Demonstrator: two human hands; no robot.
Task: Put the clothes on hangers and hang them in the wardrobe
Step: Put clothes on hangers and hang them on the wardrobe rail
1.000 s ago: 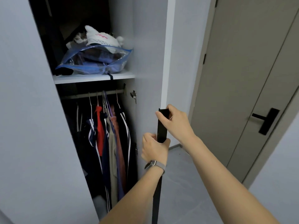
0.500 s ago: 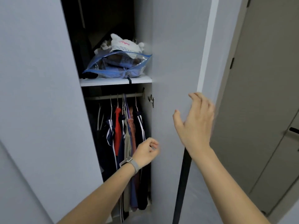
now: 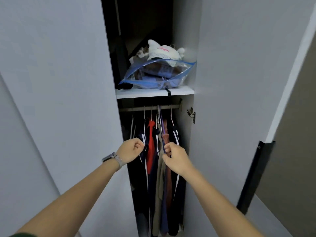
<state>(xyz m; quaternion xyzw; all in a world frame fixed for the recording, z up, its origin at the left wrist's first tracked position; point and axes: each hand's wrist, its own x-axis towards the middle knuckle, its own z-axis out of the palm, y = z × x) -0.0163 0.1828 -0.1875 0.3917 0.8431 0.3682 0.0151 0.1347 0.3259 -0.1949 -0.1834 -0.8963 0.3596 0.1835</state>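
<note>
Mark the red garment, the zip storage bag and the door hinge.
red garment point(image 3: 151, 142), head view, upper front of the cloth
zip storage bag point(image 3: 179, 76), head view, clear right side
door hinge point(image 3: 191, 113), head view, metal bracket

Matt wardrobe door point(image 3: 230, 82), glossy plastic bag point(image 3: 159, 74)

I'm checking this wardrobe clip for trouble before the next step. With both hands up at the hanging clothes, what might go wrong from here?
1. The hanging clothes are packed tight on the rail, so parting them with the left hand and right hand may tug a garment off its hanger.
2. The plastic bag juts past the shelf edge with a white hat on top; a jolt might bring them down.
3. The open door could swing back.
</note>
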